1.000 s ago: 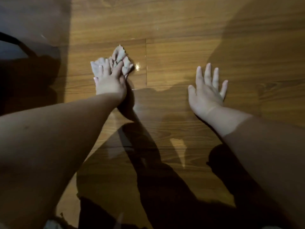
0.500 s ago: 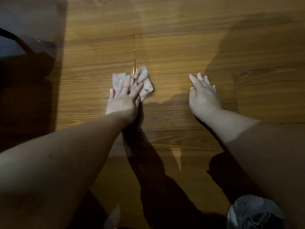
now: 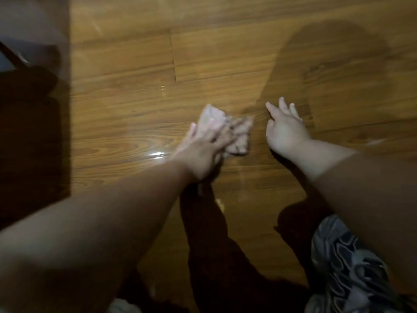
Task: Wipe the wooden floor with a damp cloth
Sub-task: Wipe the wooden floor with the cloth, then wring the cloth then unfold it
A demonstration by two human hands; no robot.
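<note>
A pale crumpled cloth [image 3: 239,136] lies on the glossy wooden floor [image 3: 126,105] near the middle of the view. My left hand [image 3: 203,150] presses flat on the cloth's left part, fingers spread over it; the cloth's right part sticks out from under the hand. My right hand [image 3: 284,129] rests on the floor just right of the cloth, fingers apart and holding nothing. A wet shine shows on the boards left of my left hand.
A dark piece of furniture or mat [image 3: 29,132] fills the left edge. Patterned dark-and-white fabric [image 3: 347,267] covers my knee at the bottom right. My arms cast dark shadows on the floor below the hands.
My left hand has slid the cloth to the right and toward me, close to my right hand. The right hand has drawn in, and patterned fabric has come into view at the bottom right.
</note>
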